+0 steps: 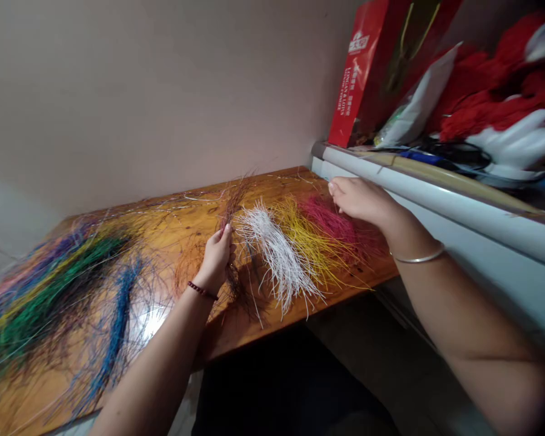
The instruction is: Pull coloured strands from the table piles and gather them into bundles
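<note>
My left hand (217, 253) is closed around a bundle of dark brown strands (231, 209), whose ends stick out above and below the fist. Just right of it lie a white bundle (281, 260), a yellow bundle (306, 239) and a pink bundle (329, 224) on the wooden table (236, 342). My right hand (345, 195) hangs over the far end of the pink bundle with its fingers pinched together; anything between the fingertips is too small to make out. Orange strands (188, 263) lie left of my left hand.
A blue bundle (118, 327) and a pile of green, yellow and purple strands (49, 290) cover the table's left side. At the right, a raised white ledge (418, 181) bears a red paper bag (358, 72), a white packet (422, 100) and red material (485, 91).
</note>
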Demonstrator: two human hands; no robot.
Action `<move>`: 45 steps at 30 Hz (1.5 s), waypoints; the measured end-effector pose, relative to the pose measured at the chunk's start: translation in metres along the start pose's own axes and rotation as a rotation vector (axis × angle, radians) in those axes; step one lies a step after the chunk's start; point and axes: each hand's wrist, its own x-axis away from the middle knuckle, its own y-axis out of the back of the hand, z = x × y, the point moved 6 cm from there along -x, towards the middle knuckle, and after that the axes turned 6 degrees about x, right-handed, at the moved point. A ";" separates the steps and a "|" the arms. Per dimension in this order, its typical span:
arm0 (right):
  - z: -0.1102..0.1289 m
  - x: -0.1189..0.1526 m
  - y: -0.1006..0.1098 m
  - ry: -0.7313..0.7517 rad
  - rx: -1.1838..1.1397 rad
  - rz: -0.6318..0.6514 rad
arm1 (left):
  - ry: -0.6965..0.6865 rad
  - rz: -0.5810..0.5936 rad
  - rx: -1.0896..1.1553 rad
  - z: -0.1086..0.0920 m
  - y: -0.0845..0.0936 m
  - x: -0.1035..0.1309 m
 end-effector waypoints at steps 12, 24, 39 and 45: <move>0.077 -0.004 -0.074 0.206 -0.398 0.236 | 0.001 0.028 0.018 -0.002 -0.007 0.006; 0.127 0.008 -0.145 -0.039 -1.186 0.373 | 0.029 0.040 -0.014 -0.002 -0.008 0.009; 0.130 0.015 -0.149 -0.072 -1.252 0.387 | 0.001 0.028 -0.009 0.006 -0.008 0.008; 0.129 0.020 -0.151 -0.251 -1.600 0.535 | -0.005 0.060 0.015 0.008 -0.010 0.008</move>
